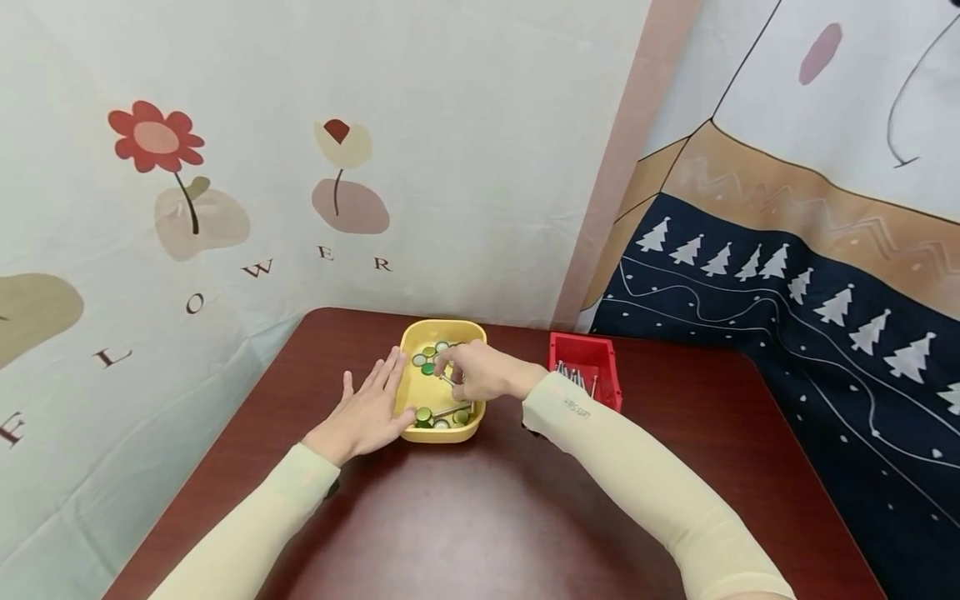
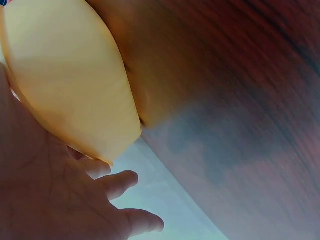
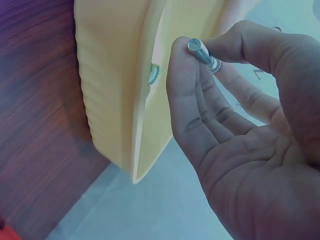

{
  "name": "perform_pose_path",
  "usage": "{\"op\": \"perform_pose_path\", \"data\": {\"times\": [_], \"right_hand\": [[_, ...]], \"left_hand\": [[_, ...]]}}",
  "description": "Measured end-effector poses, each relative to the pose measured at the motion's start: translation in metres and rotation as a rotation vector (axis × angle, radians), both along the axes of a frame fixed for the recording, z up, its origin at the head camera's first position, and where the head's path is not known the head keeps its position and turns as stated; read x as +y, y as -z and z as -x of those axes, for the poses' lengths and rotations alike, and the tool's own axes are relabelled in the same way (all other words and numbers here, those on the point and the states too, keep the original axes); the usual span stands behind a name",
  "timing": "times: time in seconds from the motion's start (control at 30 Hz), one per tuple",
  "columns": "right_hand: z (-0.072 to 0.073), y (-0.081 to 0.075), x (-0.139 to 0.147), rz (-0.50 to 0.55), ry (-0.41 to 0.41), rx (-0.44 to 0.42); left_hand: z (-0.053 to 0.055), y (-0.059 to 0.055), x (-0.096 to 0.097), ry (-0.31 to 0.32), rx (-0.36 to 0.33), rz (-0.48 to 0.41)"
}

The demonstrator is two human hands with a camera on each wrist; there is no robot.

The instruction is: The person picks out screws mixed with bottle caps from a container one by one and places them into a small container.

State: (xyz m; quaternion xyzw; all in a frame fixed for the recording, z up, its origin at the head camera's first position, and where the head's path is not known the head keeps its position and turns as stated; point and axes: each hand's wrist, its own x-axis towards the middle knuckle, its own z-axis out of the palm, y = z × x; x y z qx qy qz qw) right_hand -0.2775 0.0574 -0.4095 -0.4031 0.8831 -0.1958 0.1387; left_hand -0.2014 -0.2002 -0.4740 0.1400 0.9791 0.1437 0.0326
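A yellow plastic tub (image 1: 442,436) holds green, gold and silver bottle caps (image 1: 423,414), with a metal rod-like piece (image 1: 453,410) lying near its front. My left hand (image 1: 367,414) rests against the tub's left rim, fingers straight and spread. In the left wrist view, its palm (image 2: 55,185) faces the tub's outer wall (image 2: 75,75). Above the tub's inside, my right hand (image 1: 486,372) pinches a silver metal bolt (image 3: 201,52) between thumb and index finger. The right wrist view shows the bolt's round end pointing outward; part of its shaft is hidden by the fingers.
A red plastic bin (image 1: 609,371) stands right of the tub, with several metal bolts (image 1: 568,373) inside. My right forearm passes over its front side. The brown table (image 1: 450,517) meets a printed cloth backdrop (image 1: 480,167) at its far edge.
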Motion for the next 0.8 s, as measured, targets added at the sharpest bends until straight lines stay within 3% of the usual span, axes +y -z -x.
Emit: {"op": "perform_pose_path", "data": {"times": [0.17, 0.8], "right_hand": [[-0.002, -0.001, 0.017, 0.040, 0.043, -0.002], [-0.010, -0.009, 0.078, 0.167, 0.201, -0.137]], "left_hand": [[0.001, 0.000, 0.001, -0.001, 0.001, -0.001], [0.001, 0.003, 0.000, 0.000, 0.011, -0.012]]}}
